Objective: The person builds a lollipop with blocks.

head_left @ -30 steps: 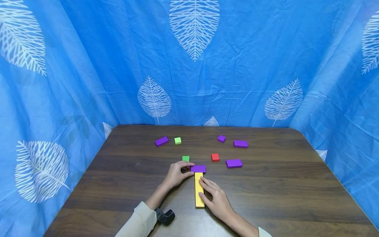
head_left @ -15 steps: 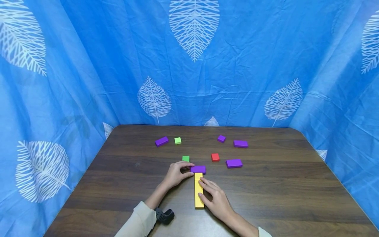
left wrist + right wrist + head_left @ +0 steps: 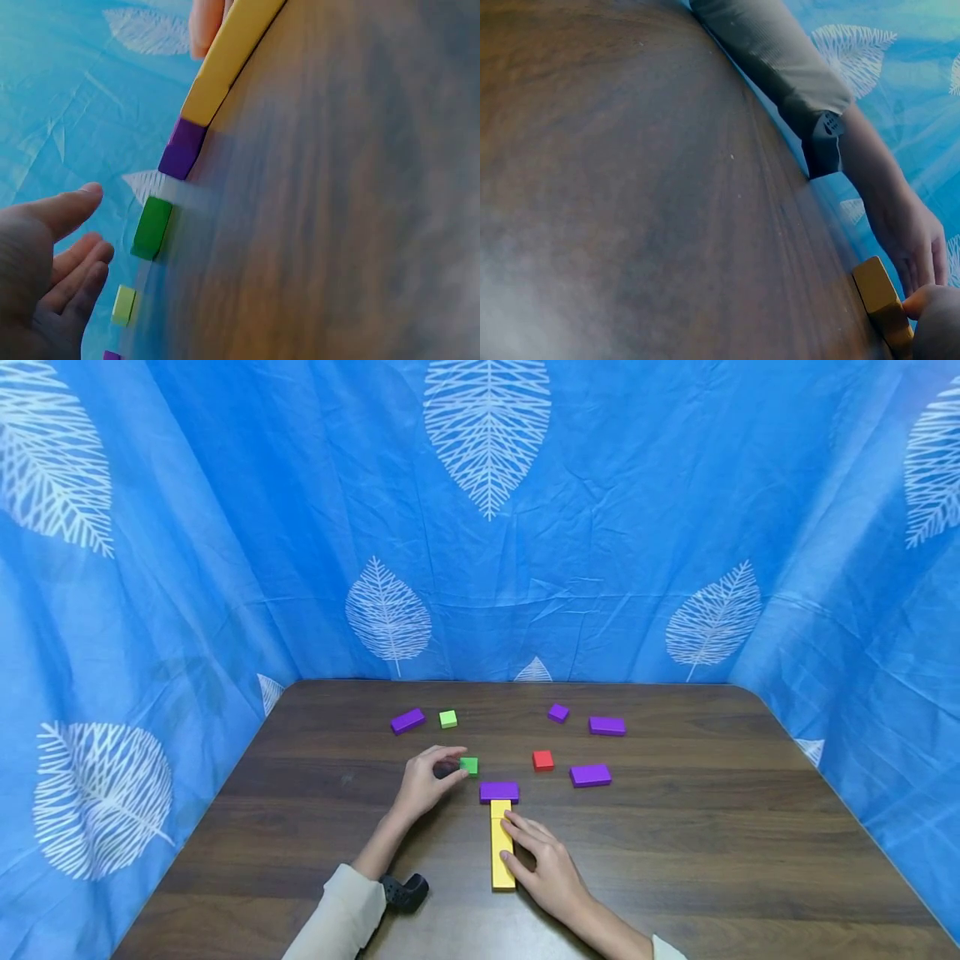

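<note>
My left hand [image 3: 422, 785] is beside the green block [image 3: 468, 766], thumb and fingers spread on its left side; the left wrist view shows a gap between the hand and that block [image 3: 152, 228]. My right hand [image 3: 551, 871] rests its thumb and fingertips on the yellow blocks [image 3: 502, 864], which lie end to end as one strip. Across the strip's far end lies a purple block [image 3: 498, 792], forming a T. In the right wrist view, a yellow block [image 3: 877, 287] shows at the right thumb's tip.
Behind lie a light green block [image 3: 447, 719], a red block [image 3: 543, 761], and several purple blocks, one at far left [image 3: 407, 721] and one at right [image 3: 590, 776]. A blue leaf-patterned curtain [image 3: 600, 527] surrounds the wooden table [image 3: 712, 843].
My left hand has let go of the purple block at the strip's end and moved away and left to the green block. The right hand stays on the yellow blocks.
</note>
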`<state>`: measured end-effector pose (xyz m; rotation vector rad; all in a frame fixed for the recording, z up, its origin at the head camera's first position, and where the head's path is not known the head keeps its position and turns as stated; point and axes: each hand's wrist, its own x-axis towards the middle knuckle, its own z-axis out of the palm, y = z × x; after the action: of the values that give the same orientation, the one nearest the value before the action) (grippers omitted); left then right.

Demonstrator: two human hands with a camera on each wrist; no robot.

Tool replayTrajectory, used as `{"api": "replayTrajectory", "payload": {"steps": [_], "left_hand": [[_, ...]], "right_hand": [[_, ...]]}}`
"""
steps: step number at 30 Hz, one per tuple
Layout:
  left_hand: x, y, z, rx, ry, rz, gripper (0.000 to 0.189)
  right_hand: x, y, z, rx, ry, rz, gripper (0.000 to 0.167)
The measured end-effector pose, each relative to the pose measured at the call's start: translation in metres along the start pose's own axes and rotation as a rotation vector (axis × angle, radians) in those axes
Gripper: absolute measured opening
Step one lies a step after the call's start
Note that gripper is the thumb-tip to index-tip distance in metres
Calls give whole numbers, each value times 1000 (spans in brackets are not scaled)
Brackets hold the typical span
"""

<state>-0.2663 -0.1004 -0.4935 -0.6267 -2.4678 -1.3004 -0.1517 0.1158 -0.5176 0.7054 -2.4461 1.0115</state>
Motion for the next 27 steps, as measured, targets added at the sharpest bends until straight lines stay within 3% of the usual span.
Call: {"api": "replayTrajectory", "payload": {"steps": [6, 12, 19, 27], "left_hand": [[4, -11, 0, 39, -55, -10, 48], [2, -19, 3, 110, -121, 0, 40], [7, -16, 8, 107, -103, 20, 32], [19, -9, 18, 96, -189, 55, 32]], "right_hand": [[0, -1, -1, 21, -12, 28, 41], [0, -2, 0, 24, -16, 16, 41], [0, -2, -1, 24, -19, 11, 41], [-1, -2, 1, 13, -16, 19, 41]]}}
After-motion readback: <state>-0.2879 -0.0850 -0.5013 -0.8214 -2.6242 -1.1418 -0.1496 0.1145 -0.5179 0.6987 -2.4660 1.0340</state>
